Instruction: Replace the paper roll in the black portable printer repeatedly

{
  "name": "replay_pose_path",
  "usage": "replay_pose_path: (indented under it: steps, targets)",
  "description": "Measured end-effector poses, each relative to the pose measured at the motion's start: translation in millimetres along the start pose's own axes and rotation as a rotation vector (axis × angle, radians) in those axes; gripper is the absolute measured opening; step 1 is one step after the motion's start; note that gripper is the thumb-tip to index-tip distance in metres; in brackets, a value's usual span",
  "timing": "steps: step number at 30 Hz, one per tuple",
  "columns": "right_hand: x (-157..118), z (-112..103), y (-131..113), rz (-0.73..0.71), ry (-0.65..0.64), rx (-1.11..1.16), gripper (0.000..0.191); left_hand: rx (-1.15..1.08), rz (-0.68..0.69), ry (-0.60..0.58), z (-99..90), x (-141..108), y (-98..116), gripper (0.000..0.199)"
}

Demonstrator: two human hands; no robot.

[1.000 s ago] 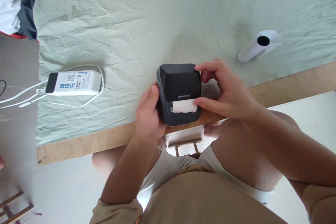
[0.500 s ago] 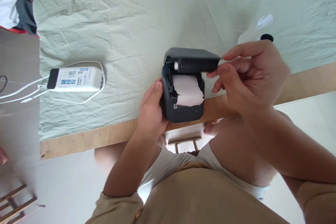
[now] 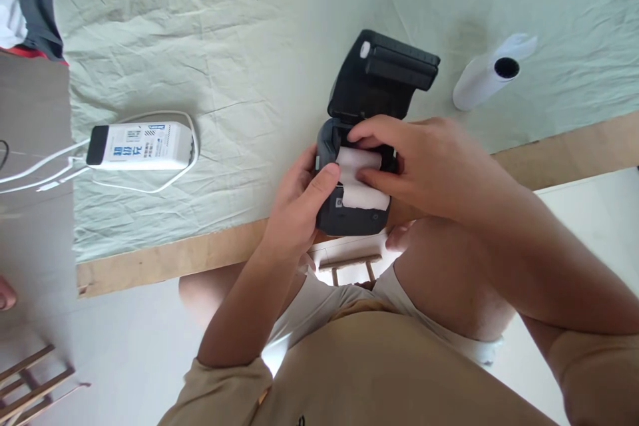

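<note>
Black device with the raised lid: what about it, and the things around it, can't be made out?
All in the head view:
Inside of the black device: largely covered by the white paper and right hand.
Some fingers of the left hand: hidden by the hand itself and the device.
White cables: cut off by the left edge.
White box: smallest print too tiny.

A tan shirt [image 3: 359, 366] with loose short sleeves [image 3: 224, 383] is worn, and a small dark mark [image 3: 301, 421] is seen on it. Pale shorts [image 3: 319, 296] are also worn. The left hand [image 3: 294, 213] and right hand [image 3: 432, 156] are bare.
</note>
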State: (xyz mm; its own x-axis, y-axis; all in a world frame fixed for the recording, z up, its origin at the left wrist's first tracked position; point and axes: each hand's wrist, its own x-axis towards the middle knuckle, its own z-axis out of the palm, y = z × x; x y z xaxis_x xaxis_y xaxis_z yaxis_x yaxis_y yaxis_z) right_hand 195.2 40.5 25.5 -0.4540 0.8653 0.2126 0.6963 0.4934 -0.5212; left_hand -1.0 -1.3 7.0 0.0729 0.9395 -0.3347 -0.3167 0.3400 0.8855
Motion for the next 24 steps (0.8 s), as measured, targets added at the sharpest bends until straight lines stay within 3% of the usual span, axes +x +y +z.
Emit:
replay_pose_path:
  steps: [3,5,7,10,12,14,17,20,24]
  targets:
    - [-1,-9,-5,0.029,-0.011,0.068,0.035,0.007,0.007,-0.007,-3.1,0,-2,0.036]
    - [-3,-16,-6,0.086,0.033,0.243,0.041,-0.032,0.035,0.009,-3.2,1,-4,0.033]
    - [-6,-21,0,0.137,0.169,0.465,0.044,-0.07,0.046,0.038,-2.1,2,-6,0.029]
    - [-10,-16,21,0.186,0.369,0.668,0.03,-0.092,0.034,0.066,0.1,4,-5,0.027]
    - [-12,-7,37,0.246,0.319,0.622,0.013,-0.088,0.011,0.064,1.1,4,-3,0.029]
    - [-14,0,50,0.251,0.237,0.482,0.008,-0.082,-0.006,0.059,1.8,4,-1,0.03]
    - [-17,4,57,0.086,0.258,0.233,0.007,-0.068,-0.002,0.058,2.0,4,-1,0.03]
    - [-17,3,59,-0.031,0.293,0.082,0.016,-0.059,0.012,0.056,0.5,5,-2,0.032]
    - [-16,6,59,0.112,0.209,0.009,0.033,-0.057,0.019,0.042,-2.4,6,-5,0.035]
